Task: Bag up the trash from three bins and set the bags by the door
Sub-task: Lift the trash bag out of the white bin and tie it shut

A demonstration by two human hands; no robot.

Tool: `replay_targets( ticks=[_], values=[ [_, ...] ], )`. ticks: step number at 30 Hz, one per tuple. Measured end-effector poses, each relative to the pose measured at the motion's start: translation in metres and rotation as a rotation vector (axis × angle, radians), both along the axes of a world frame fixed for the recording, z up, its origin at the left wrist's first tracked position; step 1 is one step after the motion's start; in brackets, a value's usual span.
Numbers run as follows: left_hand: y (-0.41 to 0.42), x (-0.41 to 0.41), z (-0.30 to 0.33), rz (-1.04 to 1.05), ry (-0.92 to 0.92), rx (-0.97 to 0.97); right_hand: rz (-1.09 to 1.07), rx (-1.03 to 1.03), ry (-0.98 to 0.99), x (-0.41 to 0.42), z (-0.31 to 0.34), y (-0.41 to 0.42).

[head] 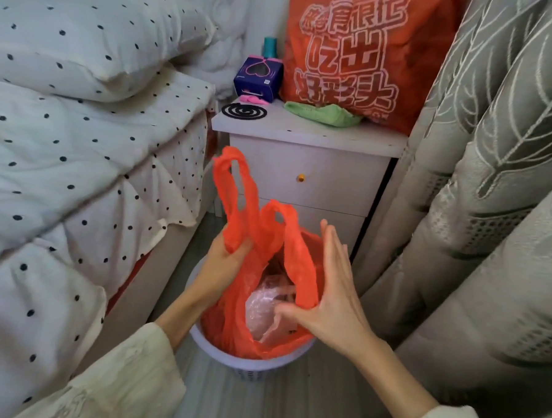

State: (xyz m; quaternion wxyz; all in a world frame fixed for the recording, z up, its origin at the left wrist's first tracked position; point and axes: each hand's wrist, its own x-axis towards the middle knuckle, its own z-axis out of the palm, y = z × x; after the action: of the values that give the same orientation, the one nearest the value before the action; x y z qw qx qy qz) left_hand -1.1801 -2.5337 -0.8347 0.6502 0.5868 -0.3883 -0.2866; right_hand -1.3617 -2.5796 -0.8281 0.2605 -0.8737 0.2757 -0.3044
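Head view, looking down: my left hand [225, 263] is clenched around one handle loop of the orange trash bag [247, 306], bunching the plastic in my fingers so the loop stands up above my fist. My right hand [334, 295] is flat, fingers straight and pointing up, with the bag's other handle strip lying against the palm side; the thumb reaches in toward the bag's mouth, but I cannot tell whether it actually pinches the plastic. Between my two hands the bag gapes, and crumpled pale pink plastic [269, 310] shows inside it. The bag sits in a round white bin [253, 364] directly below my hands, its lower edge draped over the rim on the side nearest me. The bin stands on the floor.

Just beyond my hands is a white nightstand [305, 165] with two drawers and a small gold knob. On its top, from my left hand's side across, lie a black mosquito coil [244, 111], a purple box [258, 79] with a teal bottle [270, 47] behind it, a green cloth [321, 113], and a big orange printed bag [356, 53] leaning at the back. Outside my left hand runs a bed with a polka-dot duvet [62, 165]; outside my right hangs a grey patterned curtain [495, 156].
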Motion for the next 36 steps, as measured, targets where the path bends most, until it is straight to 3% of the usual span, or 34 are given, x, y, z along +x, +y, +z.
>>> replay_targets(
  ticks=[4,6,10,12,13,15,17,19,22,27,28,32,36],
  values=[
    [-0.003,0.005,-0.005,0.043,0.126,-0.041,-0.105,-0.018,0.031,0.019,0.003,-0.019],
    [-0.004,0.008,-0.007,0.061,0.172,-0.055,-0.179,-0.183,0.043,0.027,-0.004,-0.029],
    [0.003,0.012,-0.006,-0.020,0.484,-0.059,-0.159,-0.247,-0.011,0.039,-0.018,-0.035],
    [0.006,0.013,-0.008,-0.049,0.492,-0.042,-0.147,-0.030,-0.149,0.043,-0.013,-0.030],
    [0.007,0.013,-0.009,-0.051,0.470,-0.038,-0.152,0.179,-0.244,0.045,-0.008,-0.027],
    [0.007,0.013,-0.011,-0.029,0.300,-0.017,-0.213,0.527,-0.432,0.051,0.000,-0.027],
    [0.007,0.011,-0.011,0.039,0.173,-0.005,-0.365,0.691,-0.569,0.054,0.005,-0.031],
    [0.007,0.011,-0.012,0.070,0.201,-0.006,-0.408,0.793,-0.668,0.053,0.004,-0.033],
    [0.007,0.017,-0.011,0.077,0.333,-0.049,-0.347,0.828,-0.718,0.046,-0.005,-0.035],
    [0.006,0.012,-0.010,0.116,0.456,-0.099,-0.317,0.482,-0.290,0.040,-0.023,-0.039],
    [0.005,0.011,-0.010,0.125,0.448,-0.092,-0.331,0.498,-0.301,0.040,-0.024,-0.038],
    [0.003,0.015,-0.015,0.129,0.479,-0.049,-0.232,0.947,-0.667,0.041,-0.021,-0.037],
    [-0.006,0.016,-0.003,0.101,0.510,-0.025,-0.226,1.026,-0.668,0.050,-0.003,-0.039]
  ],
)
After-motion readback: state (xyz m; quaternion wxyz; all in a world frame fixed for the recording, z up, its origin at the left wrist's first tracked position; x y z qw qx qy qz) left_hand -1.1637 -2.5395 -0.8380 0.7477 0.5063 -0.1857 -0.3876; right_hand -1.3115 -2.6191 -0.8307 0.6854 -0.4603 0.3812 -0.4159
